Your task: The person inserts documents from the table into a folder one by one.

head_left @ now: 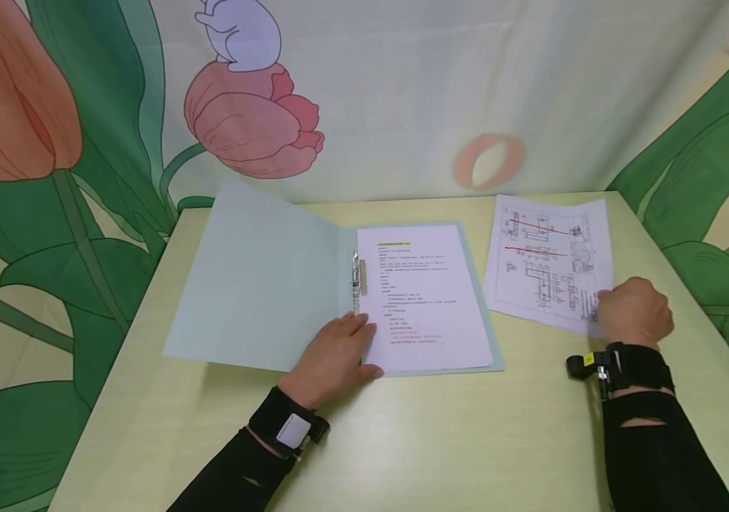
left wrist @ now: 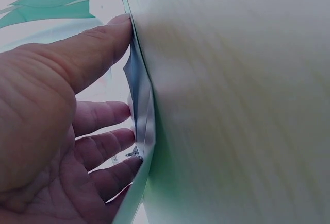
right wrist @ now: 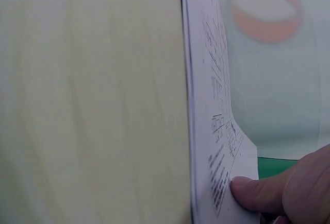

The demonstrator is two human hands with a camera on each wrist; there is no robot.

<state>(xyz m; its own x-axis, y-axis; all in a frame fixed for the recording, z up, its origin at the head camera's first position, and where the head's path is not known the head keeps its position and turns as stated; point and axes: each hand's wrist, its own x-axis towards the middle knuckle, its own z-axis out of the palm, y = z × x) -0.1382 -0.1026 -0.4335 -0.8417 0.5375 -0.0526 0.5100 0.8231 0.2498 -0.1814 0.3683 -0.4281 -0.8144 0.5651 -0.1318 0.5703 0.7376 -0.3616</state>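
On the table (head_left: pixel 441 448), beside our open folder (head_left: pixel 262 284), our right hand (head_left: pixel 636 311) pinches the drawings (head_left: pixel 546 259) by one corner. Our left hand (head_left: pixel 332 353) rests with fingers extended at the left edge of the printed pages (head_left: pixel 424 299), below the metal clip (head_left: pixel 356 274). Tugging by that single corner could crease or fan the drawings; a sideways left-hand push might skew the pages.

You have an open pale-blue folder (head_left: pixel 255 284), holding printed pages (head_left: pixel 424 299), near the worktop's (head_left: pixel 441 441) far edge, and red-lined drawing sheets (head_left: pixel 546 263) by the far right corner.
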